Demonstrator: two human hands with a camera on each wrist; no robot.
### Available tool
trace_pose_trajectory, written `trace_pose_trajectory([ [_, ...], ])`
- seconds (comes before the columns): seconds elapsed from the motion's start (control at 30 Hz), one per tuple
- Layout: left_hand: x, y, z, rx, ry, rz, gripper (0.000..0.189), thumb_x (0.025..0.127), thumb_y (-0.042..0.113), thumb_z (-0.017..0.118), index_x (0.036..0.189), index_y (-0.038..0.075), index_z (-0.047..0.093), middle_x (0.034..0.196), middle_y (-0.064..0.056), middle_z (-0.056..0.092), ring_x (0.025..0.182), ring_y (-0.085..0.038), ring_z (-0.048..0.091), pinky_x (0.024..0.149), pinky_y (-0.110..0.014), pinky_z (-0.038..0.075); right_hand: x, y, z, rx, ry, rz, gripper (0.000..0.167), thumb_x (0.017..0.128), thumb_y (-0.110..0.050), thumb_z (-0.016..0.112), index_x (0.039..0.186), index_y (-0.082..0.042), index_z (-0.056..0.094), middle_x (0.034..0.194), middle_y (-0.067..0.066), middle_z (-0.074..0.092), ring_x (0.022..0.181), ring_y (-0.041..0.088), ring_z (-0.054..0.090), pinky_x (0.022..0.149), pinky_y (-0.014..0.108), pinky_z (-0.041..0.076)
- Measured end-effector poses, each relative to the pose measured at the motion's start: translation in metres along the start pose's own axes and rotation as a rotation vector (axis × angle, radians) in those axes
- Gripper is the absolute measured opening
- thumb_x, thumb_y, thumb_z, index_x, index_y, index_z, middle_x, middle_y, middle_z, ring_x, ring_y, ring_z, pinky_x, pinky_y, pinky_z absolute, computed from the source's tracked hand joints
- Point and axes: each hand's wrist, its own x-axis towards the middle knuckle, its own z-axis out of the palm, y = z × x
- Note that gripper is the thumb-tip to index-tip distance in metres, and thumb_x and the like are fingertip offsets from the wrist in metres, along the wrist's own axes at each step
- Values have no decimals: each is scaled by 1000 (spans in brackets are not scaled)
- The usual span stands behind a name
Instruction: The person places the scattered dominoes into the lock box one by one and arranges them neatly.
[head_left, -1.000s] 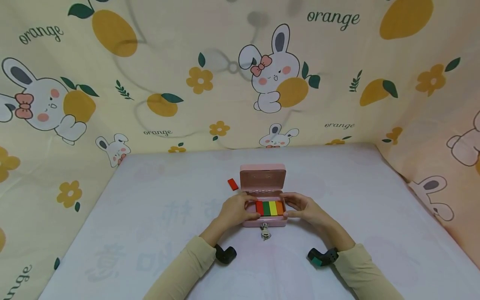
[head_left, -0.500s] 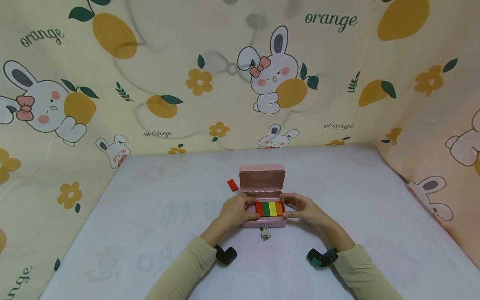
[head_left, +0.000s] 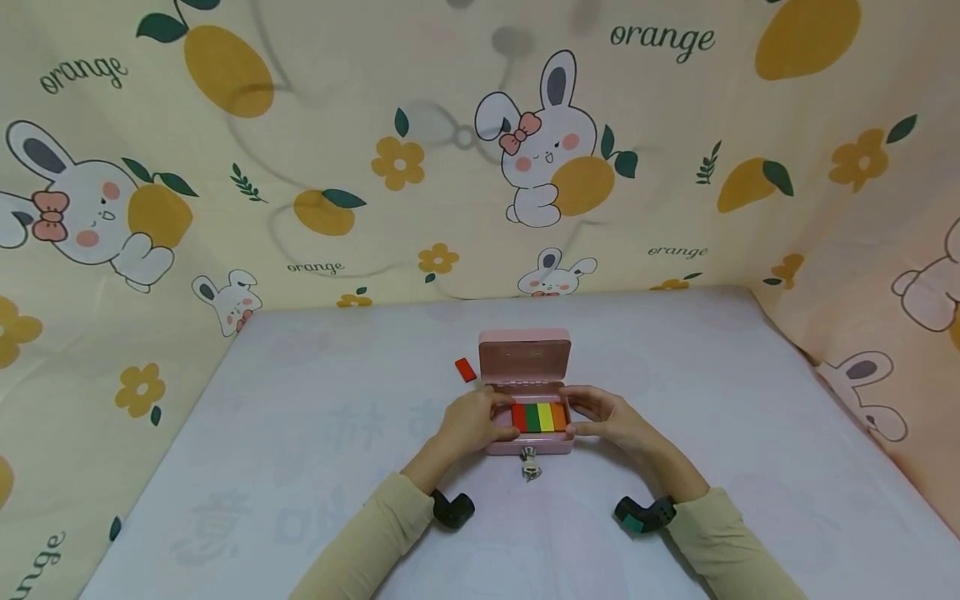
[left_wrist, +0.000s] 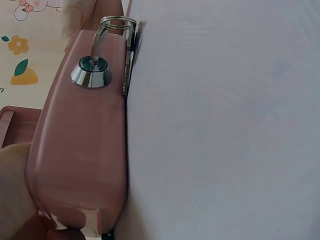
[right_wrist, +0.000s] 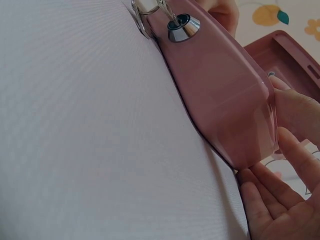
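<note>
Left hand point(head_left: 472, 419) at pink box's point(head_left: 510, 448) nine o'clock, right hand point(head_left: 606, 414) at three; thumbs, fingers parted, pinching unclear. Lid open; blocks point(head_left: 539, 417) flush: red, green, yellow, orange.

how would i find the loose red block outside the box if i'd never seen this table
On the white table, find the open pink box between the left hand and the right hand. Just left of its raised lid, beyond the left hand, lies the red block. It is the only block seen outside the box; the coloured row of blocks sits inside.
</note>
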Motion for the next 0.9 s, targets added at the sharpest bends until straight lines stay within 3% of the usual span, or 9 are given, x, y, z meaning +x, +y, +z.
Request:
trace_pose_trajectory([
  [0.47, 0, 1, -1, 7, 0, -4, 49, 77, 41, 78, 119, 17, 69, 98, -4, 63, 81, -14, 51, 69, -23, 43, 0, 0, 1, 0, 9, 5, 62, 86, -15, 71, 139, 2, 43, 151, 25, 37, 141, 46, 32, 112, 48, 28],
  [0.9, -1, 2, -1, 26, 7, -3, 50, 77, 43, 78, 119, 18, 69, 99, -4, 64, 80, -13, 51, 69, -23, 45, 1, 0, 1, 4, 4, 19, 63, 86, -16, 71, 140, 1, 43, 154, 24, 32, 142, 46, 31, 113, 50, 27],
])
